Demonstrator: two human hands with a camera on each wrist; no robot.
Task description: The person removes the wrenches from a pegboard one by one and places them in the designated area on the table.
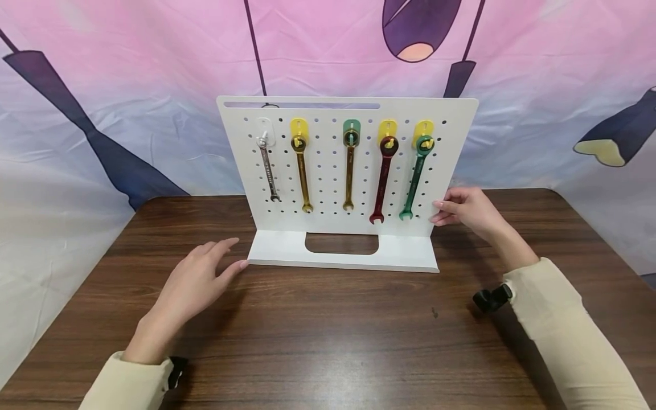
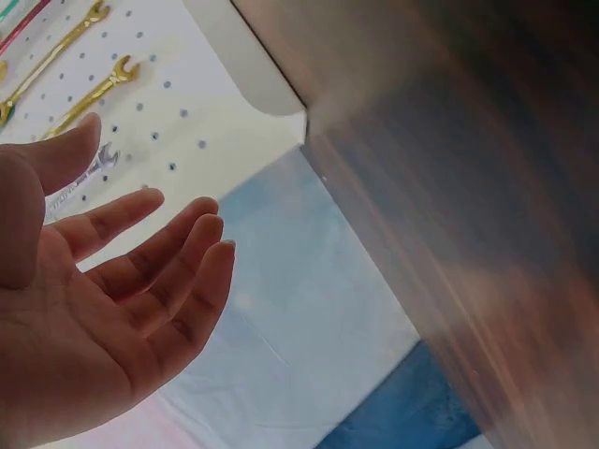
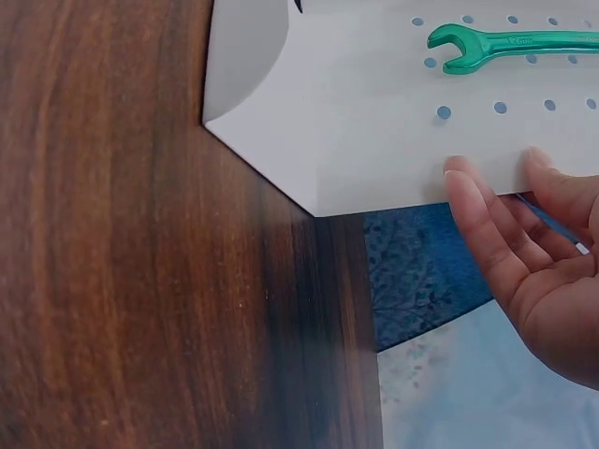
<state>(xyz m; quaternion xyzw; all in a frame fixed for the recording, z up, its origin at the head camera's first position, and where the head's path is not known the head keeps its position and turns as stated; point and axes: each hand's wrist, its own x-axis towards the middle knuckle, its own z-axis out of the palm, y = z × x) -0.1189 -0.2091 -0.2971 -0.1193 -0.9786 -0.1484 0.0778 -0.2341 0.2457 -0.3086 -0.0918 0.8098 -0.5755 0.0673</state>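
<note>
A white pegboard stand (image 1: 328, 176) stands upright on the table. From its hooks hang a silver wrench (image 1: 269, 171), two gold wrenches, one left (image 1: 303, 176) and one central (image 1: 349, 176), a red wrench (image 1: 382, 179) and a green wrench (image 1: 414, 176). My right hand (image 1: 468, 210) holds the board's lower right edge, thumb and some fingertips over its front face; the right wrist view shows this beside the green wrench's open end (image 3: 459, 49). Beside the base's front left corner is my left hand (image 1: 197, 279), fingers spread and holding nothing. Whether its thumb touches the base cannot be told.
The dark wooden table (image 1: 328, 330) extends in front of and beside the stand. Behind it hangs a pink and blue printed cloth (image 1: 169, 125). The stand's base has a cut-out, and a long slot runs along the board's top.
</note>
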